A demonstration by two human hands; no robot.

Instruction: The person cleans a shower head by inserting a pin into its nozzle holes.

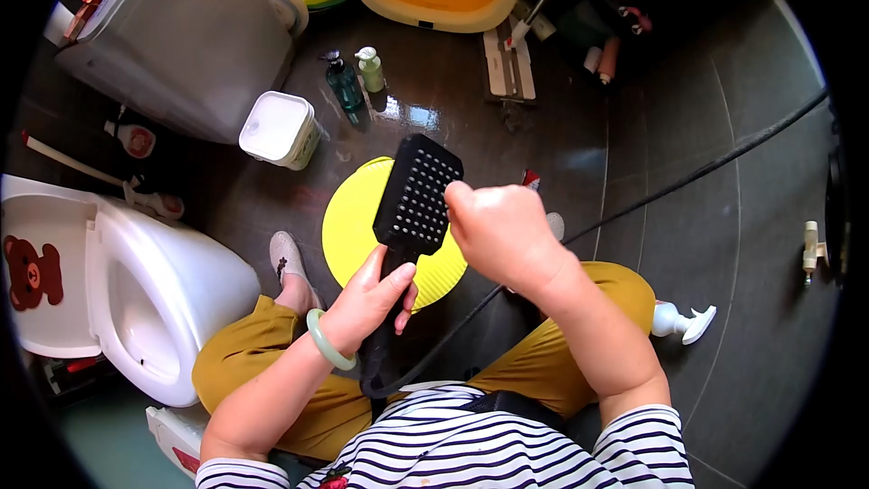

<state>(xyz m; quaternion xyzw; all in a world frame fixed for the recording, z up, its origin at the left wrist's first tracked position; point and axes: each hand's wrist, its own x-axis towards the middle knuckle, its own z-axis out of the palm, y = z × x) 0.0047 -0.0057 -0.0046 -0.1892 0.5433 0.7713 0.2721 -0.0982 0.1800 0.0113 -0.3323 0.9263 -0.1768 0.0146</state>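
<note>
Black shower head [416, 192], square and nozzle-studded, sits gripped by its handle in the left hand [369, 301]; the right hand [501, 228] is clenched against its edge, whatever's inside hidden; best brace low, tilt the face over the yellow basin [355, 222] beneath.

Black, yellow and stripes over a dark floor

A black square plastic shower head [415, 195] dotted with pale nozzles, a round yellow plastic basin [358, 226], mustard trousers [244, 358], a navy-and-white striped shirt [471, 444], a pale green bangle [326, 342], dark grey floor tiles [724, 244].
</note>
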